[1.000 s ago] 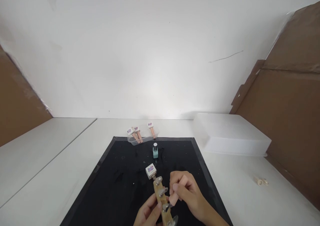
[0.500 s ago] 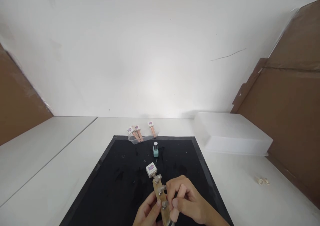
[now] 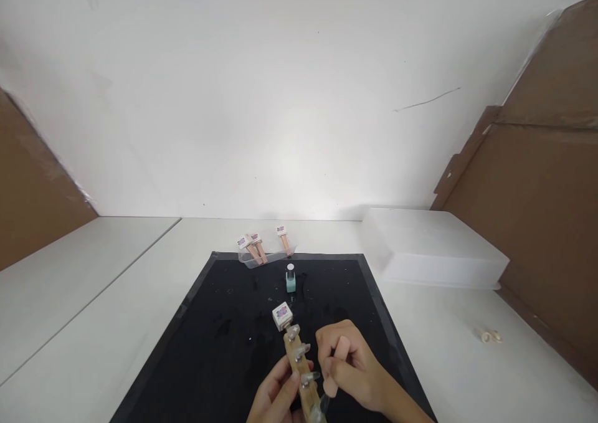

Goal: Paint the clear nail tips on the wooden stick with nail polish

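My left hand (image 3: 276,393) is closed around a wooden strip (image 3: 295,356), which slants down toward me. Along its top sit several clear nail tips (image 3: 303,350), and the lowest one is near the frame's bottom edge. Pinched in my right hand (image 3: 352,368), just right of the strip, is a nail polish brush with a thick pink handle (image 3: 337,365). Its bristle end points down by the lowest nail tip; I cannot tell whether they touch. A white square nail polish bottle (image 3: 282,316) with a purple flower label stands beyond the strip's far end.
A small mint-green nail polish bottle (image 3: 290,280) stands farther back on the black mat (image 3: 210,342). Behind it, a clear tray (image 3: 275,256) holds pink-handled bottles with white square ends (image 3: 284,241). A white box (image 3: 439,248) is at right, near small cream rings (image 3: 486,336).
My right hand has shifted slightly right and up with the brush, uncovering more of the lower nail tips. My left hand keeps its hold on the wooden strip.
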A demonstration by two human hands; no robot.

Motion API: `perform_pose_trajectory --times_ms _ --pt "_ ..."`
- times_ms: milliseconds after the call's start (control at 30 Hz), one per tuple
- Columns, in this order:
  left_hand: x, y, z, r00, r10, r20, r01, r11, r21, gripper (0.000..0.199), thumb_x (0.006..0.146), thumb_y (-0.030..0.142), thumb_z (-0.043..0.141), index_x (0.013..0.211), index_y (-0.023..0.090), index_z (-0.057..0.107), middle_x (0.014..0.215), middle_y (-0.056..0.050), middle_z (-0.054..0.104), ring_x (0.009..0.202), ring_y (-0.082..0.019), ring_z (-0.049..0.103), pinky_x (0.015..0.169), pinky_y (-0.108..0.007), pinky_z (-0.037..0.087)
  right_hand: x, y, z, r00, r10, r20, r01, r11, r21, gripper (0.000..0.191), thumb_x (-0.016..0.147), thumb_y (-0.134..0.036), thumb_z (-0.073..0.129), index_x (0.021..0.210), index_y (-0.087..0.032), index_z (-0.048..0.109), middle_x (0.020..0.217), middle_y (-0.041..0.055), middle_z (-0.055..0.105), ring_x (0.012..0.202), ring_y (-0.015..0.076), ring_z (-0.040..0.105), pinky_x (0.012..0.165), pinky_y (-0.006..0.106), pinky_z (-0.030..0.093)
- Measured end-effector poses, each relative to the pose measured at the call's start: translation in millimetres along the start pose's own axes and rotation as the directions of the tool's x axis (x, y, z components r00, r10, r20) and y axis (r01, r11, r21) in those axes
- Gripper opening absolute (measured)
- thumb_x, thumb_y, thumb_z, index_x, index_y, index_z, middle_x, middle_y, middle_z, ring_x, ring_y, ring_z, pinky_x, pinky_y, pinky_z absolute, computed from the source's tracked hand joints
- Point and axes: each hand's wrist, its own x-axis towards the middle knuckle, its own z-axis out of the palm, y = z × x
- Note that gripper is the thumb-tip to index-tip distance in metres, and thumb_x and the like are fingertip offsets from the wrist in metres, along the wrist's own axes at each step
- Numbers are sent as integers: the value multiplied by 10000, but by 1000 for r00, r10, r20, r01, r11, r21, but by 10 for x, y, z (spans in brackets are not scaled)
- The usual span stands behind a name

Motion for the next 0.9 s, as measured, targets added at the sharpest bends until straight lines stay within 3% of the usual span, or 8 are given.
perform_pose_trajectory --times_ms 267,400,633,767,900 --pt "25 -13 -59 998 15 -69 -12 999 41 432 545 343 753 942 198 663 801 -33 654 674 -130 584 580 -234 443 0 68 -44 995 3 -97 -3 1000 2 199 620 -104 432 436 -181 421 426 -41 384 407 95 324 430 227 236" --pt "32 -4 -65 996 13 -87 -8 998 66 536 547 355 750 1044 203 620 805 -34 652 664 -127 581 552 -227 432 3 63 -56 998 21 -52 -19 999 36 220 674 -159 462 455 -175 478 451 -25 404 431 109 341 439 238 246" --pt "39 -17 -52 999 39 -14 -38 998 41 526 587 366 723 1070 191 608 862 -81 675 811 -202 613 679 -289 459 18 -49 -24 993 -7 115 -1 998 69 235 738 -266 518 528 -172 566 529 1 481 499 132 422 507 253 334" --pt "-7 28 -20 1000 26 1 -26 999 32 480 619 345 704 1066 198 611 905 -81 672 845 -202 609 735 -305 458 35 -65 -21 997 -5 82 4 1000 6 205 714 -212 504 517 -174 546 504 -14 458 474 122 407 482 240 328" --pt "-39 61 -19 1000 -3 10 3 1000 7 440 630 314 700 1045 188 623 885 -71 664 755 -162 604 704 -292 467 25 -12 -31 1000 -7 1 7 999 -45 205 674 -144 470 472 -177 487 465 -29 425 436 106 372 444 228 281"
